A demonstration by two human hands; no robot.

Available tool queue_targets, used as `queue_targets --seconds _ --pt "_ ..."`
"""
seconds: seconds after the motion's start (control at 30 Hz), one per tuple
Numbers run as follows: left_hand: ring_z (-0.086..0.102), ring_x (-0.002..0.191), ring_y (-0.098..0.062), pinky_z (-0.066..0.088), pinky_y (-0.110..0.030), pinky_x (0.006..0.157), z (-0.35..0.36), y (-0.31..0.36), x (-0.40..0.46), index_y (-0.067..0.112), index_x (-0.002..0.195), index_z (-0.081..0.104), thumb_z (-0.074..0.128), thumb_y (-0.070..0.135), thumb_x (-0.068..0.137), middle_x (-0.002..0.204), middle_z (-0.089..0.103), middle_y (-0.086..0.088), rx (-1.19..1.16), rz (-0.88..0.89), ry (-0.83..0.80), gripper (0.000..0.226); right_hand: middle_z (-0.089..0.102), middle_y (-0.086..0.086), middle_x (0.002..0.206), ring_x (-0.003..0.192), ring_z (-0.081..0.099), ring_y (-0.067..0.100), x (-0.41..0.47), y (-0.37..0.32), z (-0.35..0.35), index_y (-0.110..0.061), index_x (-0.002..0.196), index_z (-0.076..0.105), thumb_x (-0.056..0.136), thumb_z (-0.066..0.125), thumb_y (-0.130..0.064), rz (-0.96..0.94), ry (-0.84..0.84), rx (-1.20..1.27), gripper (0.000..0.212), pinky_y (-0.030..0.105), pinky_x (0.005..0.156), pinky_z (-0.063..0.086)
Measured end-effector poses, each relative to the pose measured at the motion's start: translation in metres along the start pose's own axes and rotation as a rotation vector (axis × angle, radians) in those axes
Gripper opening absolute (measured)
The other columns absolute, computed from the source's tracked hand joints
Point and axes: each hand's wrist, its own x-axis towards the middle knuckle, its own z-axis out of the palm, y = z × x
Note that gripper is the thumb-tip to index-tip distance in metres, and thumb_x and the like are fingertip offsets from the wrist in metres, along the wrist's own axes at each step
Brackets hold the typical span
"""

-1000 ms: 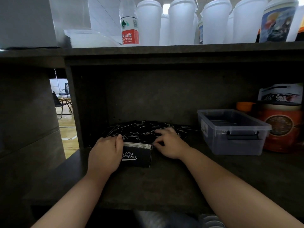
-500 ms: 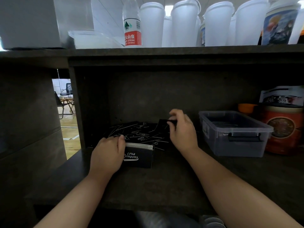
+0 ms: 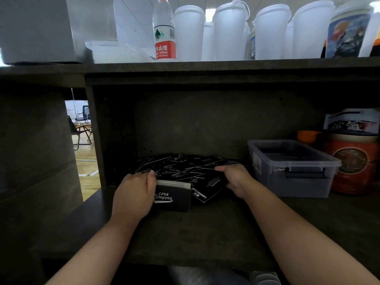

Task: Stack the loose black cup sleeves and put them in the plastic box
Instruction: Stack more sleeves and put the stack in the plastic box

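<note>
Where left hand grips stack: "CLUB Camping"; bottle "SPRING".

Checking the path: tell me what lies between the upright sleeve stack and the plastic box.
Head view: one loose black cup sleeve gripped by the right hand; beyond it, bare shelf.

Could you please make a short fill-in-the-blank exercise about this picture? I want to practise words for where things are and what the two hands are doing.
1. The left hand holds the upright stack of black sleeves printed "Club ____".
2. The right hand holds a loose sleeve beside the stack, on its ____ side.
3. The clear plastic box has a ____ handle on its front.
4. The water bottle stands on the shelf ____ the sleeves.

Missing words: Camping; right; black; above
</note>
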Motion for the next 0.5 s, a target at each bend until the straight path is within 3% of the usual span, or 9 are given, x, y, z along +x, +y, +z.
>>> queue_targets --seconds 0.07,0.1,0.17,0.23,0.33,0.4,0.5 --pt "0.047 0.067 -0.012 0.032 -0.029 0.061 -0.001 0.001 -0.001 0.024 0.063 0.047 0.034 0.031 0.101 0.062 0.049 0.007 0.001 0.0 0.001 0.041 0.064 0.012 0.105 0.083 0.064 0.022 -0.008 -0.007 -0.001 -0.003 0.11 0.066 0.095 0.047 0.003 0.003 -0.049 0.135 0.025 0.027 0.057 0.053" --pt "0.046 0.067 -0.012 0.032 -0.029 0.061 -0.001 0.002 -0.001 0.023 0.063 0.048 0.034 0.031 0.101 0.063 0.049 0.007 0.003 0.001 0.003 0.041 0.062 0.01 0.107 0.082 0.061 0.019 -0.01 -0.009 -0.001 -0.003 0.116 0.064 0.096 0.042 0.005 -0.006 -0.059 0.167 0.031 0.024 0.058 0.052" --pt "0.047 0.067 -0.013 0.032 -0.029 0.062 -0.003 0.003 -0.001 0.023 0.063 0.049 0.034 0.031 0.101 0.063 0.05 0.006 0.002 0.004 0.004 0.041 0.058 0.009 0.116 0.092 0.058 0.018 -0.009 -0.011 -0.003 -0.001 0.123 0.06 0.094 0.034 0.013 -0.037 -0.059 0.24 0.041 0.024 0.073 0.051" --pt "0.048 0.068 -0.014 0.033 -0.03 0.062 -0.003 0.003 -0.001 0.022 0.064 0.05 0.033 0.031 0.101 0.063 0.05 0.006 0.001 0.005 -0.004 0.042 0.058 0.013 0.122 0.1 0.059 0.019 -0.01 -0.011 -0.006 0.0 0.128 0.054 0.093 0.039 0.016 -0.046 -0.082 0.284 0.042 0.026 0.079 0.051" --pt "0.05 0.07 -0.015 0.034 -0.03 0.062 -0.002 0.001 -0.001 0.019 0.066 0.053 0.033 0.031 0.101 0.065 0.053 0.003 0.0 0.0 -0.01 0.042 0.061 0.011 0.112 0.093 0.062 0.016 -0.013 -0.007 -0.005 -0.005 0.127 0.053 0.089 0.055 0.012 -0.04 -0.184 0.189 0.042 0.023 0.069 0.054" --pt "0.05 0.071 -0.016 0.035 -0.031 0.063 -0.002 0.001 -0.001 0.018 0.067 0.055 0.033 0.031 0.101 0.066 0.055 0.002 -0.005 -0.009 -0.01 0.042 0.066 0.006 0.105 0.088 0.063 0.012 -0.015 -0.005 -0.002 -0.009 0.115 0.061 0.087 0.063 0.006 -0.03 -0.252 0.001 0.032 0.019 0.063 0.053" --pt "0.052 0.072 -0.019 0.038 -0.032 0.063 -0.003 0.003 -0.001 0.018 0.066 0.053 0.036 0.03 0.101 0.066 0.053 0.002 -0.016 -0.01 -0.002 0.041 0.067 0.0 0.103 0.086 0.058 0.01 -0.015 -0.006 -0.003 -0.018 0.104 0.068 0.087 0.07 -0.017 -0.091 -0.19 -0.189 0.017 0.024 0.069 0.044"
